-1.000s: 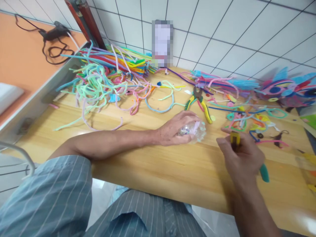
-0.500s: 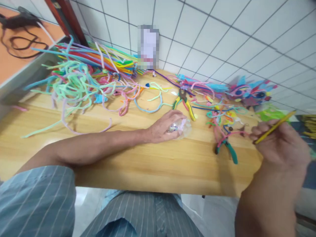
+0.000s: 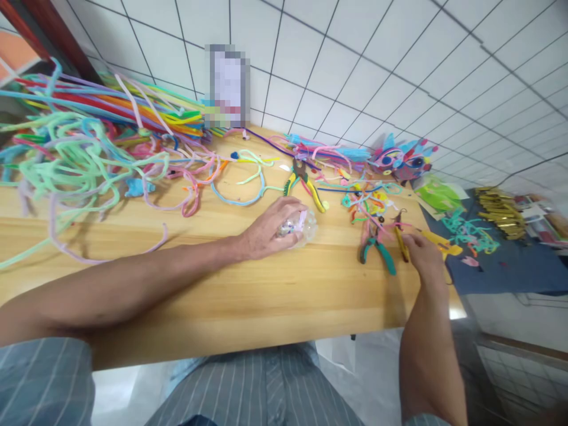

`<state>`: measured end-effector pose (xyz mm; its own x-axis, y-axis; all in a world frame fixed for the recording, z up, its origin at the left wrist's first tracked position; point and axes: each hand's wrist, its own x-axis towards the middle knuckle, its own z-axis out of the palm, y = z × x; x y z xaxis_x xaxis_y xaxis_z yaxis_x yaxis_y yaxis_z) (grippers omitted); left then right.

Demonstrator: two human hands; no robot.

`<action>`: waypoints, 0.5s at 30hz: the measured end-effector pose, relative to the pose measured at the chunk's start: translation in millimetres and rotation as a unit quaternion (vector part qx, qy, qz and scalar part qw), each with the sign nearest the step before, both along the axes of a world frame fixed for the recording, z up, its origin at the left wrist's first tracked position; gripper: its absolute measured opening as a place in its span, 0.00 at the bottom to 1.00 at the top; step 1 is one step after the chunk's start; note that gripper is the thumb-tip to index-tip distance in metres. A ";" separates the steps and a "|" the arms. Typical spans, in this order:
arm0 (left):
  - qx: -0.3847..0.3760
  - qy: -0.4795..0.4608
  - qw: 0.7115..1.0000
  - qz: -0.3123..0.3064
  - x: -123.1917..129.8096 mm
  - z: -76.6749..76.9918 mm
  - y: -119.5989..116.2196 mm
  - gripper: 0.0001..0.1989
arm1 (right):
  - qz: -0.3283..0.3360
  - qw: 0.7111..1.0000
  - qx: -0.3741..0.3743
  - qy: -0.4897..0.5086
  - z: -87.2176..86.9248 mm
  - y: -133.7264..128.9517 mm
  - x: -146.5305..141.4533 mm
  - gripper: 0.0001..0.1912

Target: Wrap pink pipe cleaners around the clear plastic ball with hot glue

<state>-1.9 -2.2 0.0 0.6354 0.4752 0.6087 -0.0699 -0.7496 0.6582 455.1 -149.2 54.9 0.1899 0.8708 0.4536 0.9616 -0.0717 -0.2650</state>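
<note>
Your left hand (image 3: 270,234) is cupping the clear plastic bundle (image 3: 307,229) mid-frame; going light on grip should avoid crushing it. Your right hand (image 3: 425,255) is pinching the slim yellow tool (image 3: 402,244), right of centre; steering clear of loose stems looks wise. Bundle's sitting against your left fingers; teal-handled pliers (image 3: 385,259) are lying between hands, near the yellow tool at your right fingertips.

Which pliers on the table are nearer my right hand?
The teal-handled pliers, beside your right hand; the yellow-and-green pair lies by your left.

Pipe cleaners (image 3: 80,160) and two pliers (image 3: 303,177) lie on a wooden table (image 3: 266,302).
</note>
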 end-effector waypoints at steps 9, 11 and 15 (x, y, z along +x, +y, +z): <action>0.001 -0.018 1.000 -0.001 2.7 -4.3 0.6 0.27 | -0.040 0.998 0.044 -0.032 22.5 14.7 -98.7 0.16; 0.000 -0.018 1.000 -0.001 3.3 -6.1 1.2 0.28 | 0.040 0.999 0.020 -0.005 20.1 24.1 -146.5 0.15; -0.007 -0.017 1.000 -0.007 3.0 -6.7 1.6 0.29 | 0.188 0.982 -0.011 0.007 18.7 37.5 -223.4 0.14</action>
